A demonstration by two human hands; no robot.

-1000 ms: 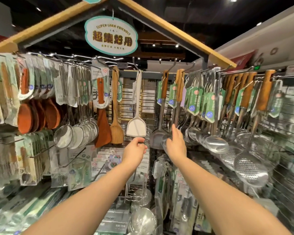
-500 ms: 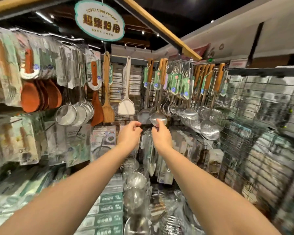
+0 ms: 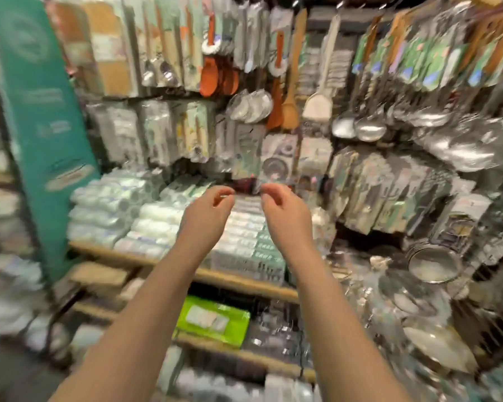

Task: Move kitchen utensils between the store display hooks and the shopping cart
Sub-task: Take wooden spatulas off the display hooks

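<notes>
The frame is motion-blurred. Steel ladles (image 3: 369, 129) hang from display hooks at upper right, next to a white spatula (image 3: 317, 105), a wooden spatula (image 3: 289, 111) and mesh strainers (image 3: 253, 105). My left hand (image 3: 212, 210) and my right hand (image 3: 282, 210) hover side by side in the centre, well below the hanging utensils. Their fingers are loosely curled and apart, and they hold nothing. No shopping cart is in view.
A tall teal sign panel (image 3: 41, 111) stands at the left. Wooden shelves (image 3: 244, 281) below carry stacked white packs (image 3: 114, 210) and a green box (image 3: 212, 320). Steel bowls (image 3: 433, 265) and lids crowd the lower right.
The view has swung down and left. Both hands have dropped away from the hanging steel ladles they were touching and now hover lower, holding nothing.
</notes>
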